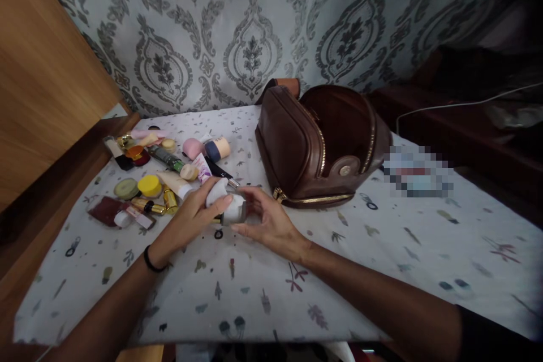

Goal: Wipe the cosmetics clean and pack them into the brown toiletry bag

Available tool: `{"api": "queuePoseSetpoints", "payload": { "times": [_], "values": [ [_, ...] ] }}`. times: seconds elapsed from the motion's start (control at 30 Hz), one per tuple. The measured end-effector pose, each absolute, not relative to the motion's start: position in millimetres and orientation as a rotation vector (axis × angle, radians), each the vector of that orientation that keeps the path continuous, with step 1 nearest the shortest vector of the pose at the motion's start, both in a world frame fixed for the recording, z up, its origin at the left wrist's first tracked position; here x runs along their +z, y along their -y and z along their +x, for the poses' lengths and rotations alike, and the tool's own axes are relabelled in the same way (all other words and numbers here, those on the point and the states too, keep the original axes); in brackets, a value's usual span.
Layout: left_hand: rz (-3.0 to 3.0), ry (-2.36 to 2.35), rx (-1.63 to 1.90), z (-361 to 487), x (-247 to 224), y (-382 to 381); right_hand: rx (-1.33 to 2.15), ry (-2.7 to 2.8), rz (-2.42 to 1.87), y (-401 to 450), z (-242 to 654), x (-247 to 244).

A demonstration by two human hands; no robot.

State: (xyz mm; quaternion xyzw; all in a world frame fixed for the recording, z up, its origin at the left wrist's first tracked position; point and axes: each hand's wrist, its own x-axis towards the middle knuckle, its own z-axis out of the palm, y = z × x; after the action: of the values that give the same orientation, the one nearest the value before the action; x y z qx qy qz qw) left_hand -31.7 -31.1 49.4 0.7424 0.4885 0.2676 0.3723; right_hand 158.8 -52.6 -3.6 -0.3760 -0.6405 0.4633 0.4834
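My left hand [201, 212], with a black band on its wrist, is closed on a crumpled white wipe [233, 211]. The wipe is pressed around a small bottle or jar whose clear end [253, 218] shows on the right; its exact kind is hidden. The fingers and thumb of my right hand [271, 222] grip that clear end. Just beyond my hands lie a white and purple tube [202, 168] and a black tube [218, 169]. A cream-coloured tube [175, 183] is beside my left hand.
Several cosmetics, including a yellow round container [150, 186] and a maroon pouch [104, 211], lie at the left. A brown leather bag [288, 141] stands unzipped at the back right. A blurred-out item [418, 172] lies right of it on the patterned tablecloth [271, 300].
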Motion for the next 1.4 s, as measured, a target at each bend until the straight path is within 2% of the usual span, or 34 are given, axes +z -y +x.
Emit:
{"api": "queuePoseSetpoints", "payload": {
  "times": [0.13,0.23,0.33,0.53,0.73,1.17,1.4],
  "values": [
    [1.833,-1.209,0.733,-32,50,30,0.736,1.828,-0.862,57,161,-4],
    [1.72,-1.206,0.783,-32,44,28,0.585,1.902,-0.822,59,162,-4],
    [1.569,-1.192,0.845,-33,34,25,0.634,1.899,-0.846,59,162,-2],
    [1.461,-1.068,0.894,-33,31,24,1.033,1.716,-0.987,60,160,3],
    [1.535,-1.03,0.831,-35,41,26,1.159,1.626,-1.003,57,159,3],
    [1.566,-1.122,0.803,-34,34,25,0.747,1.82,-0.938,59,161,-3],
    [1.621,-1.155,0.828,-31,37,27,0.672,1.92,-0.928,62,162,0]
  ]
}}
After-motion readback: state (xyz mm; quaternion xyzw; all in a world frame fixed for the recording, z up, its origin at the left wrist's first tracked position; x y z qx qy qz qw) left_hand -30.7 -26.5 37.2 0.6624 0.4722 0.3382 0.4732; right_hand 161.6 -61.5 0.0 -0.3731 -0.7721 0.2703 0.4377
